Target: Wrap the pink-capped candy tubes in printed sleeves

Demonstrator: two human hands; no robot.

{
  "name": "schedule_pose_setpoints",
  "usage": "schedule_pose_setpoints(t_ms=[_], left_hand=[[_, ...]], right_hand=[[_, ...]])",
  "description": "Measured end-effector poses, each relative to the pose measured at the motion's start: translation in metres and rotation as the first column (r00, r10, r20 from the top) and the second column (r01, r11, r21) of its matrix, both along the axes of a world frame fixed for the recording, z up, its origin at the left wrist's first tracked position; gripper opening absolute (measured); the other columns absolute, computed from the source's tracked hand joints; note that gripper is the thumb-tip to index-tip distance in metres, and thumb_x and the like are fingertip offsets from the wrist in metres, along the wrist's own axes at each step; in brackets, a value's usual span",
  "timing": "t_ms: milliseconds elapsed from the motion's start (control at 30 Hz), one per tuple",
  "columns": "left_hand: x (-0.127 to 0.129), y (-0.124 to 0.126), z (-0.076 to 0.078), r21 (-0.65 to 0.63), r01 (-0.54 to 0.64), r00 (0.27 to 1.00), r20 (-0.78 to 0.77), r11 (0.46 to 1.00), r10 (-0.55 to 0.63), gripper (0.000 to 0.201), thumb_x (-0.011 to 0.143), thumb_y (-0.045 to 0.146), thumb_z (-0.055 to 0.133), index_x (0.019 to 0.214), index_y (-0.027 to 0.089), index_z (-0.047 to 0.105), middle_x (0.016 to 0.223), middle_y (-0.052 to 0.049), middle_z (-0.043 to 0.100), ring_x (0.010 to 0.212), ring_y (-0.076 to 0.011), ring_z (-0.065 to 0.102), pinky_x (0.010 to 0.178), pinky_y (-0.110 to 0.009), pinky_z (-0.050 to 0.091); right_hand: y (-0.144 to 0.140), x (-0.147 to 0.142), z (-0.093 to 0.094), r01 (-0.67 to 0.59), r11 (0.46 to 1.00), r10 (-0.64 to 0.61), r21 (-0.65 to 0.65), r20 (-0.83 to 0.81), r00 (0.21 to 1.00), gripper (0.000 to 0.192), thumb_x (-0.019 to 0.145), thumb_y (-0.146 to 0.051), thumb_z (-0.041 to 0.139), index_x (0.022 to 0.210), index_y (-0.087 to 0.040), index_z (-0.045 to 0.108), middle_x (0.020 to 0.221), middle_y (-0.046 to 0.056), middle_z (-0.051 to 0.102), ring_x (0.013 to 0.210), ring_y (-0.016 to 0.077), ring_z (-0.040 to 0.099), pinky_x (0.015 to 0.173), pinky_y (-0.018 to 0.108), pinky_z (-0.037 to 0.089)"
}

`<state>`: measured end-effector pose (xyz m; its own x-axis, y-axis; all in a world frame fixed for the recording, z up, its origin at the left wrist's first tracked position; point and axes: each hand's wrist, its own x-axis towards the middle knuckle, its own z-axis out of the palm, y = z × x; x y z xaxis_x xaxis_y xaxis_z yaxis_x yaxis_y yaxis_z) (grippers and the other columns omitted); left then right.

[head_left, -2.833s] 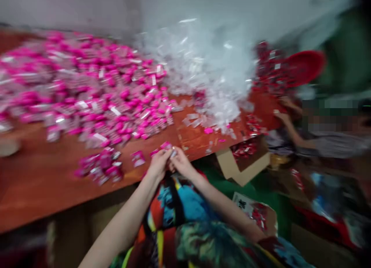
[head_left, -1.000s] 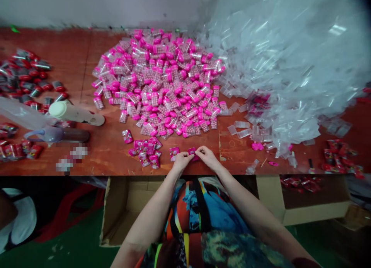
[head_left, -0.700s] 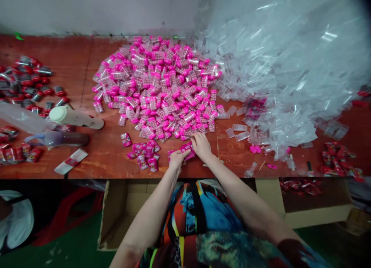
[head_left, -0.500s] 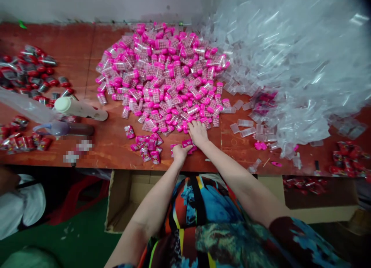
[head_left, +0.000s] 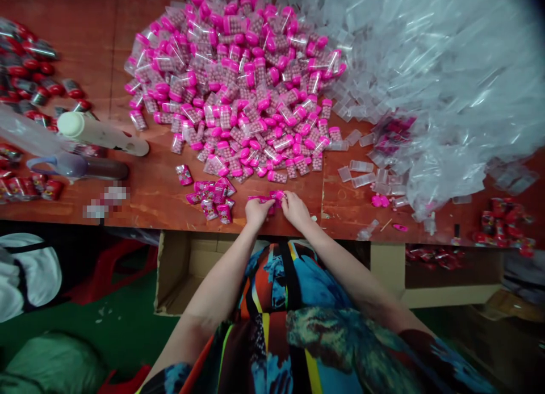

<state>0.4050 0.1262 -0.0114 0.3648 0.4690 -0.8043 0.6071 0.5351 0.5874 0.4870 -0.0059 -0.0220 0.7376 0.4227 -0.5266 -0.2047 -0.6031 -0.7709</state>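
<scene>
— Your right hand point(head_left: 297, 211) just swung back from the near edge of the jar pile. Half a second ago it sat around 1 o'clock from your left hand point(head_left: 256, 213); now it's at 3, right beside it.

— ok nice, so what did you come back with?

— Small pink piece point(head_left: 277, 195), pinched in your right fingertips. Looks like one of the capped jars to me, but your fingers hide too much to swear to it.

— and your left?

— Closed on a pink packet point(head_left: 260, 200) near the table's point(head_left: 145, 209) front edge. Piece and packet meet, or nearly, between your hands. Can't tell if one's inside the other. My read: your reach is done and you're into the two-handed bit.

— what else have you got close by?

— Little heap of pink packets point(head_left: 215, 195) at your 9, looks the same as before, plus a loose packet point(head_left: 184, 175) just past it toward 10. Cardboard box point(head_left: 174, 275) at 8, below the edge. Clear containers point(head_left: 363, 180) between 2 and 3.

— and further out?

— Big pile of pink-capped jars point(head_left: 238, 99) at your 11, clear plastic point(head_left: 468, 99) at 2, white-capped bottle point(head_left: 102, 133) between 9 and 10. Honestly, you've barely dented that pile.
</scene>
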Motion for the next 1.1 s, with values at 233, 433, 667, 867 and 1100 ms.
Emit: schedule_pose_setpoints(t_ms=[233,433,667,867,1100], left_hand=[[-0.012,-0.001,0.047,-0.111,-0.120,0.987,0.093,0.987,0.130,0.044,0.100,0.035,0.093,0.072,0.022,0.062,0.060,0.003,0.062,0.052,-0.0106,0.050,0.052,-0.022,0.032],[-0.004,-0.012,0.081,-0.258,-0.141,0.956,0.216,0.956,0.199,0.044,0.089,0.030,0.099,0.067,0.018,0.063,0.060,0.001,0.062,0.058,-0.0104,0.056,0.053,-0.020,0.035],[0.001,-0.019,0.098,-0.265,-0.076,0.950,0.273,0.961,0.150,0.035,0.081,0.025,0.102,0.068,0.014,0.072,0.062,0.000,0.067,0.057,-0.0088,0.055,0.055,-0.020,0.039],[-0.002,-0.023,0.102,-0.281,-0.061,0.961,0.243,0.958,0.132,0.034,0.094,0.026,0.098,0.072,0.019,0.073,0.063,-0.001,0.066,0.057,-0.0114,0.057,0.056,-0.023,0.043],[-0.007,-0.017,0.110,-0.394,-0.215,0.946,0.142,0.894,0.290,0.037,0.102,0.021,0.093,0.075,0.019,0.067,0.063,0.001,0.064,0.055,-0.0103,0.057,0.055,-0.022,0.044]], right_hand=[[-0.010,0.002,0.037,0.226,0.951,-0.151,0.213,-0.319,0.936,0.023,0.097,-0.043,0.072,0.107,-0.025,0.062,0.080,-0.001,0.074,0.063,0.0165,0.067,0.058,0.025,0.043],[-0.018,-0.011,0.082,0.365,0.849,-0.217,0.382,-0.378,0.900,0.054,0.079,-0.066,0.086,0.104,-0.026,0.061,0.081,-0.005,0.063,0.062,0.0129,0.057,0.058,0.026,0.046],[-0.012,-0.021,0.096,0.431,0.800,-0.334,0.418,-0.287,0.898,0.061,0.066,-0.049,0.098,0.111,-0.024,0.064,0.082,-0.008,0.062,0.068,0.0123,0.052,0.059,0.024,0.042],[-0.014,-0.024,0.090,0.452,0.800,-0.421,0.393,-0.169,0.891,0.058,0.064,-0.043,0.095,0.111,-0.024,0.066,0.080,-0.009,0.063,0.071,0.0134,0.053,0.063,0.025,0.044],[-0.026,-0.029,0.099,0.403,0.811,-0.319,0.424,-0.258,0.912,0.050,0.086,-0.071,0.079,0.100,-0.025,0.064,0.084,-0.002,0.065,0.070,0.0156,0.057,0.066,0.030,0.053]])
